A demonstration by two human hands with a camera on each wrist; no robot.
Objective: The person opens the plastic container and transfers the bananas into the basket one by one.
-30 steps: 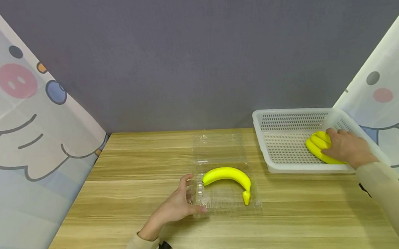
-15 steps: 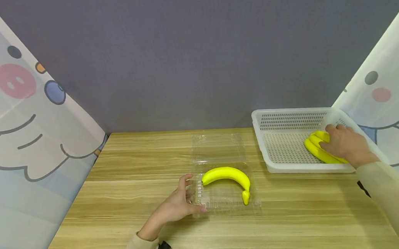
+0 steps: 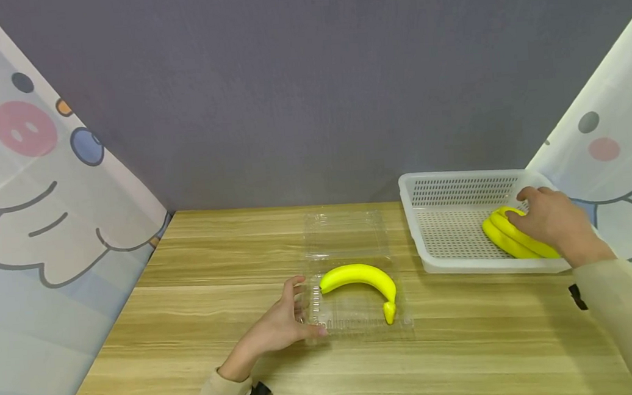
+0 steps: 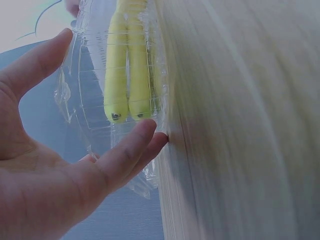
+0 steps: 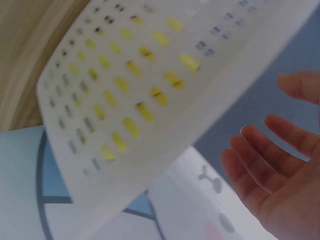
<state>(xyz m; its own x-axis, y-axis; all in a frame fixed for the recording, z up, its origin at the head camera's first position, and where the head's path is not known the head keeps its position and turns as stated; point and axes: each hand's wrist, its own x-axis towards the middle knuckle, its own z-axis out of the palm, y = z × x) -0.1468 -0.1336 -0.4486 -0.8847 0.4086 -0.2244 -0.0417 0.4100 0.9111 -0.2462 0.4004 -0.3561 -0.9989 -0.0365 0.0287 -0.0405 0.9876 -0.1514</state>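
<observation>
A clear plastic clamshell container (image 3: 352,321) lies with its lid folded back on the wooden table, holding a yellow banana (image 3: 358,272). At its left side is my left hand (image 3: 272,328); the thumb and fingers are spread and touch the plastic edge without curling round it. My right hand (image 3: 555,222) hovers over the right side of a white slotted basket (image 3: 416,230), just above several yellow bananas (image 3: 509,242). In the right wrist view, the fingers (image 5: 257,165) of that hand are loosely bent with nothing between them, and the bananas show yellow through the slots.
A dark grey panel (image 3: 276,102) stands behind the table (image 3: 215,247). Cartoon-printed sheets (image 3: 617,97) flank both sides, the right one close to the basket. The container's raised lid (image 3: 346,235) lies toward the back.
My right hand has let go of the bananas in the basket and lifted slightly, its fingers spreading away from them. My left hand stays at the container.
</observation>
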